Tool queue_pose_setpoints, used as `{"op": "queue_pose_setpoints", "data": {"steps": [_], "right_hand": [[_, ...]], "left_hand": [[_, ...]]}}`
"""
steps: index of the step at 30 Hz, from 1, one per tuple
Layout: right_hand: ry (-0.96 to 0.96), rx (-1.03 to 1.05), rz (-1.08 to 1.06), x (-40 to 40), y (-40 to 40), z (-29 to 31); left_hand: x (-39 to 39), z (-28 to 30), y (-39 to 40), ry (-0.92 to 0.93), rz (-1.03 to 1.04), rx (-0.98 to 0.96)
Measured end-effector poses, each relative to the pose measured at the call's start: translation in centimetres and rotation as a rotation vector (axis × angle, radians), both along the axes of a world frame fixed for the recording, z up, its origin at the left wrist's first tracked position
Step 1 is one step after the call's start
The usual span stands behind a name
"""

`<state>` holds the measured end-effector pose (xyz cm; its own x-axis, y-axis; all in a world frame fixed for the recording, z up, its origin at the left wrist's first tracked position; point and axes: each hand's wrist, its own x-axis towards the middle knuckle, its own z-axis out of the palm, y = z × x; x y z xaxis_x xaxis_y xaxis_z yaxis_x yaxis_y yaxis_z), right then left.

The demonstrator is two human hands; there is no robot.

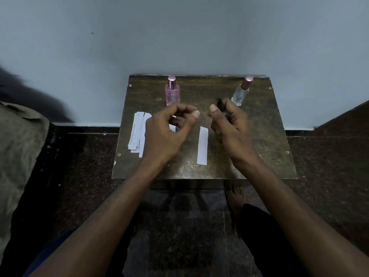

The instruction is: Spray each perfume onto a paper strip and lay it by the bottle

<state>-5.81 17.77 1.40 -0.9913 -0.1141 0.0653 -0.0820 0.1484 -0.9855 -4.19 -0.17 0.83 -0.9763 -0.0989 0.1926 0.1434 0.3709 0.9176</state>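
Note:
On the small brown table (259, 136), a pink perfume bottle (172, 92) stands at the back left and a clear bottle (240, 92) with a pink cap at the back right. My right hand (227, 122) grips a small dark bottle with a black top (219, 101), held above the table's middle. My left hand (169, 128) hovers just left of it with curled fingers, and nothing shows between them. One white paper strip (202, 144) lies flat between my hands. Another strip (172, 127) peeks out under my left hand, in front of the pink bottle.
A stack of several white paper strips (136, 134), one printed, lies at the table's left side. The table stands against a pale wall. A grey cloth (18, 156) lies on the floor at left, and a bare foot (236, 198) shows below the front edge.

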Motion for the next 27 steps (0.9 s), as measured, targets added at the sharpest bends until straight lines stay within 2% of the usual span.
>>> {"op": "queue_pose_setpoints", "data": {"steps": [5, 14, 20, 23, 25, 27], "right_hand": [[-0.107, 0.003, 0.164, 0.4, -0.1, -0.4], [-0.201, -0.024, 0.274, 0.3, 0.2, -0.1], [-0.08, 0.121, 0.277, 0.4, 0.4, -0.4], [-0.07, 0.084, 0.276, 0.3, 1.0, -0.2], [-0.054, 0.039, 0.195, 0.1, 1.5, 0.0], [-0.043, -0.024, 0.087, 0.0, 1.8, 0.2]], "left_hand": [[-0.4, -0.2, -0.1, 0.038, -0.071, 0.037], [-0.7, -1.1, -0.2, 0.029, -0.116, 0.068], [-0.8, -1.1, -0.6, -0.004, -0.128, 0.121], [-0.9, -1.1, -0.4, -0.044, -0.13, 0.154], [-0.9, -1.2, -0.3, -0.065, -0.093, 0.078], [-0.8, -1.5, -0.2, -0.022, -0.068, -0.127]]}}
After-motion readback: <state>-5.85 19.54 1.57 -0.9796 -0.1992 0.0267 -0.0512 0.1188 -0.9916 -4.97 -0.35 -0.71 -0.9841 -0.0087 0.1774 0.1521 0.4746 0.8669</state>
